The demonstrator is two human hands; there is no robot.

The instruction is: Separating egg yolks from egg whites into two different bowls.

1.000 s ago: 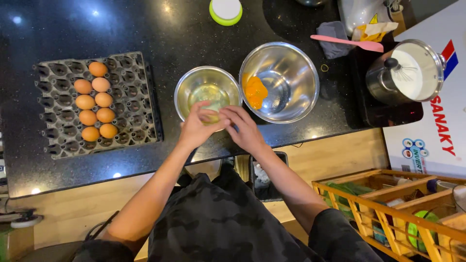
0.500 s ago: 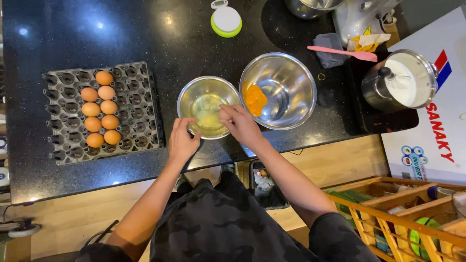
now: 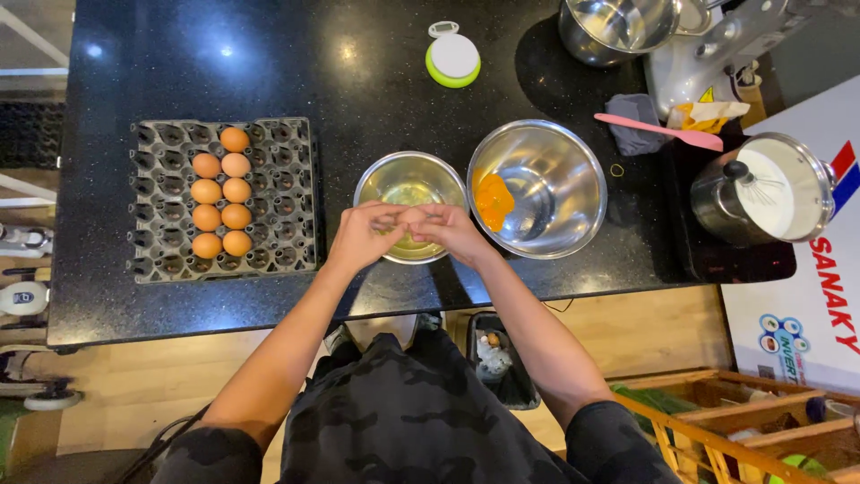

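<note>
My left hand (image 3: 360,235) and my right hand (image 3: 446,229) meet fingertip to fingertip over the small steel bowl (image 3: 410,184), both closed on one egg (image 3: 403,217), most of it hidden by the fingers. Clear egg white lies in that bowl. A larger steel bowl (image 3: 555,166) stands right beside it with orange yolks (image 3: 494,201) on its left side. A grey egg tray (image 3: 287,193) at the left holds several brown eggs (image 3: 221,191).
A round white-and-green timer (image 3: 452,60) lies at the counter's far side. A pink spatula (image 3: 661,132), a grey cloth and a stand mixer with its bowl sit at the far right. A steel pot (image 3: 770,188) holds a whisk in white cream. A small bin (image 3: 497,358) stands below the counter edge.
My hands, apart at the small bowl's near rim, have come together over the bowl, fingertips touching around the egg. The view has also shifted a little.
</note>
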